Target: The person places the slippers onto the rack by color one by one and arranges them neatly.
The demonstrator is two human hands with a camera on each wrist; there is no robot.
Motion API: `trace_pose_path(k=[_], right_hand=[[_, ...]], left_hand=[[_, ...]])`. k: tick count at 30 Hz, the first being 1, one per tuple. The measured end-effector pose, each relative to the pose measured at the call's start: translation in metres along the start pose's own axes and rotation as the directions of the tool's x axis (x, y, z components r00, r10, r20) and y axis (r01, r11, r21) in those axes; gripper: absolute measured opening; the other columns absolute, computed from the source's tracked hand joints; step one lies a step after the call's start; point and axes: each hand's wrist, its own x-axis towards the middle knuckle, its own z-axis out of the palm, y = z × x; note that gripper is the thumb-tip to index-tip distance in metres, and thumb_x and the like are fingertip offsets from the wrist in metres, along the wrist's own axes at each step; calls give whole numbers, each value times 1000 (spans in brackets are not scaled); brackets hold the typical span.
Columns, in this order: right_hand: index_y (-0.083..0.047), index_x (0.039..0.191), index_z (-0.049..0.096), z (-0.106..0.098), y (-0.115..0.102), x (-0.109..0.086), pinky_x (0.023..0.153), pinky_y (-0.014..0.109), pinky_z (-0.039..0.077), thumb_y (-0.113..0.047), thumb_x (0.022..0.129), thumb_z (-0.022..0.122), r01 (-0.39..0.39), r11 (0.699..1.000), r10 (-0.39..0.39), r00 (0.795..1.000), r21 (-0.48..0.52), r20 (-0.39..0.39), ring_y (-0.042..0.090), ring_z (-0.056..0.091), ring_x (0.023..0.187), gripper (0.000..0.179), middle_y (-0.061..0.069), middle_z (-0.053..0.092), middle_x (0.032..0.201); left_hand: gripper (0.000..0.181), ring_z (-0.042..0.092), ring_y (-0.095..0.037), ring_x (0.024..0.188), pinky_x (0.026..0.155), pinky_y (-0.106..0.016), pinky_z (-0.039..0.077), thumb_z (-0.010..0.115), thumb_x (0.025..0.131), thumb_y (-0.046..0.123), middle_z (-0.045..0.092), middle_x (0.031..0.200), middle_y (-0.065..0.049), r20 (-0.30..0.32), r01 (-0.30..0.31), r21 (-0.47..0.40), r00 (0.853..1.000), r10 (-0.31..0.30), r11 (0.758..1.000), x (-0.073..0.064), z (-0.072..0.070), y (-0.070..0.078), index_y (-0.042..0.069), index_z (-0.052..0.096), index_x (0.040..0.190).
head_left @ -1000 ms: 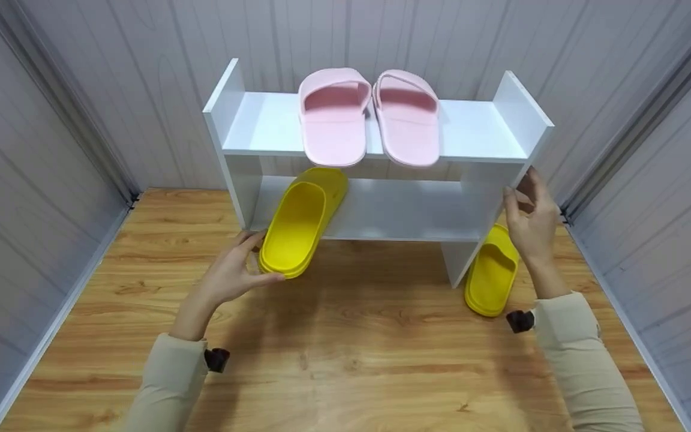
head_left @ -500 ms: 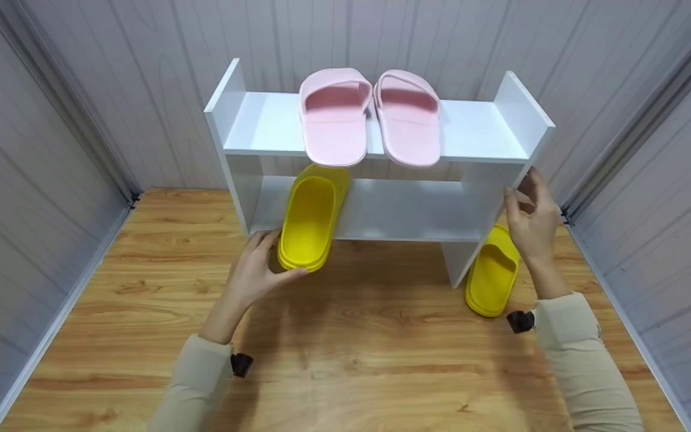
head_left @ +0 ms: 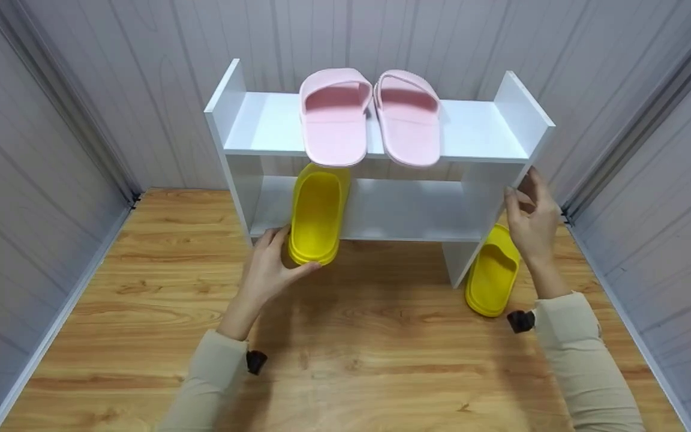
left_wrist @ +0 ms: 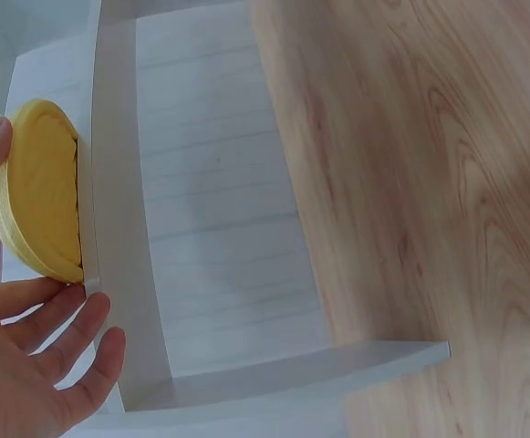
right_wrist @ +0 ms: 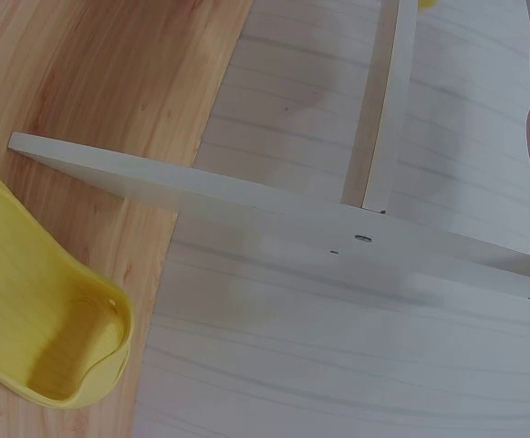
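My left hand (head_left: pixel 269 273) grips the heel end of a yellow slipper (head_left: pixel 317 219), its thumb at the near end and its fingers along the left side. The slipper's toe reaches in over the lower shelf (head_left: pixel 411 210) of a white two-tier shoe rack (head_left: pixel 441 158). In the left wrist view the yellow slipper (left_wrist: pixel 44 196) overlaps the shelf's front edge. My right hand (head_left: pixel 534 234) holds the rack's right side panel with bent fingers, thumb by its front edge. Another yellow slipper (head_left: pixel 492 273) lies on the floor just outside that panel.
Two pink slippers (head_left: pixel 336 129) stand side by side on the top shelf, heels toward me. The wood-patterned floor (head_left: pixel 345 360) spreads in front of the rack. Pale panelled walls (head_left: pixel 159 72) close in behind and on both sides.
My left hand has moved right and slightly forward, turning the held slipper straighter and bringing it further over the lower shelf. The right hand stays at the side panel.
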Motion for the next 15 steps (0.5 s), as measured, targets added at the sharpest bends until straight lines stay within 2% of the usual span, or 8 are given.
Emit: trace_pose_path(k=[15], right_hand=[[-4, 125, 47, 0, 3, 0, 67, 19, 48, -5, 84, 58, 15, 1000, -15, 1000, -2, 11, 17, 56, 95, 43, 10, 58, 109]], left_hand=[[87, 46, -25, 100, 88, -39, 37, 63, 66, 60, 48, 113, -14, -10, 19, 6, 1000, -19, 1000, 5, 7, 5, 1, 45, 126]])
